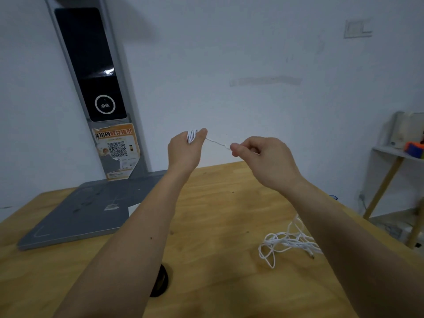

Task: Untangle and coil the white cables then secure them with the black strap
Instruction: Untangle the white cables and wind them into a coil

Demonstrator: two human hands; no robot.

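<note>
Coiling step: left hand grips gathered white cable loops; right hand fingers pinch the free end. Next, probably wrapping with the black strap.

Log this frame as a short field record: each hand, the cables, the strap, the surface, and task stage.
left hand: raised, gripping a small coiled bundle of white cable
right hand: raised, pinching the cable's free end
loose cables: tangled pile on the wooden table, under the right forearm
black strap: on the table, partly hidden by the left forearm, untouched
stage: one cable nearly coiled, none strapped
</note>
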